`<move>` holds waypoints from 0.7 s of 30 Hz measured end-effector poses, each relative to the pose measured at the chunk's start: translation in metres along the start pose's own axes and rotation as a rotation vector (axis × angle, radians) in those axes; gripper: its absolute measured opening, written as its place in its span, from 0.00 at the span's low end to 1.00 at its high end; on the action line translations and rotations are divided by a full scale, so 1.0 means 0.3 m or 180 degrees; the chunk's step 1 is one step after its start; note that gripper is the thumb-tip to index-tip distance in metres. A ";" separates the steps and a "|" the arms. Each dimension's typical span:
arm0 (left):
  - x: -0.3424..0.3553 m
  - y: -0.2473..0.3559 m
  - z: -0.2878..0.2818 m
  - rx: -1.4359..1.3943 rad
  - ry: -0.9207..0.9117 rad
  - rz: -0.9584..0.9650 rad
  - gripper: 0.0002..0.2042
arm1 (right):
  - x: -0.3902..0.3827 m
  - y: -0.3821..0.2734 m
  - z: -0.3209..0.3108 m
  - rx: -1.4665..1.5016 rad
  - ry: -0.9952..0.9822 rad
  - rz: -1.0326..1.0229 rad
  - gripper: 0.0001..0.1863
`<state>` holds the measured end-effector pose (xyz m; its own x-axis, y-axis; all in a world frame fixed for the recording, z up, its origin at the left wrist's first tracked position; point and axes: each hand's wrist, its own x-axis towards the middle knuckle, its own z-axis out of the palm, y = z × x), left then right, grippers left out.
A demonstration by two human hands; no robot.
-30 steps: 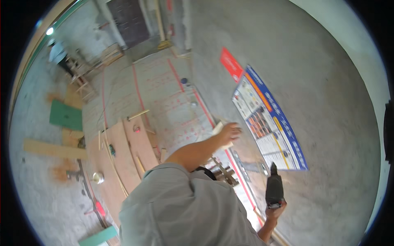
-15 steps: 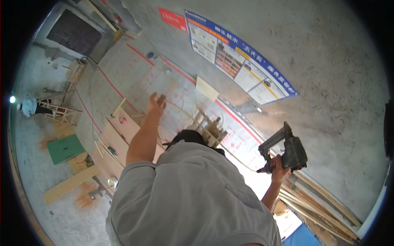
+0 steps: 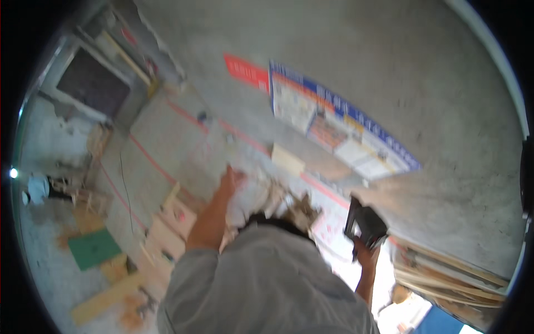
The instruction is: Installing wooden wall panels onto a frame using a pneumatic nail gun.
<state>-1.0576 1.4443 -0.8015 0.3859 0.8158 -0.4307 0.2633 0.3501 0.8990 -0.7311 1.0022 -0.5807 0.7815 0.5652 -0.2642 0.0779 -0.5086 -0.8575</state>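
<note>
My right hand [image 3: 365, 251] is closed round the grip of a black nail gun [image 3: 369, 225], held out to the right before the grey wall. The tool stands tilted, its body above the hand. My left hand [image 3: 231, 179] reaches forward over the floor, blurred, with fingers apart and nothing visible in them. Just to the right of that hand, near floor level, is a brown wooden object [image 3: 303, 212], partly hidden by my dark headwear and grey shirt; its kind is unclear.
Long timber strips [image 3: 445, 273] lie along the wall at lower right. Pinkish boards [image 3: 164, 242] and a green panel [image 3: 93, 249] are on the left. A poster [image 3: 345, 125] hangs on the wall. Far left, another person [image 3: 39, 189] is beside a wooden frame [image 3: 89, 197].
The whole view has shifted and blurred. My right hand has brought the nail gun slightly inward and turned it. My left hand has moved right, its fingers less spread.
</note>
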 end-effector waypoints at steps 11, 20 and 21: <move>-0.226 1.853 0.031 -0.2504 -0.1560 0.2881 0.25 | 0.119 -0.427 0.329 -0.0796 -0.0345 -0.1241 0.19; -0.494 2.646 -0.158 -0.4534 -0.2202 0.3982 0.40 | 0.140 -0.377 0.148 -0.0024 -0.0483 -0.1216 0.26; -0.471 2.678 -0.209 -0.4657 -0.2066 0.4033 0.40 | 0.178 -0.306 0.129 0.0172 -0.0413 -0.1088 0.24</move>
<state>-0.9561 1.6390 -0.0134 0.0250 0.7159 0.6978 -0.9848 0.1377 -0.1061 -0.7205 1.1041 -0.5331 0.6306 0.7761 -0.0094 0.2853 -0.2430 -0.9271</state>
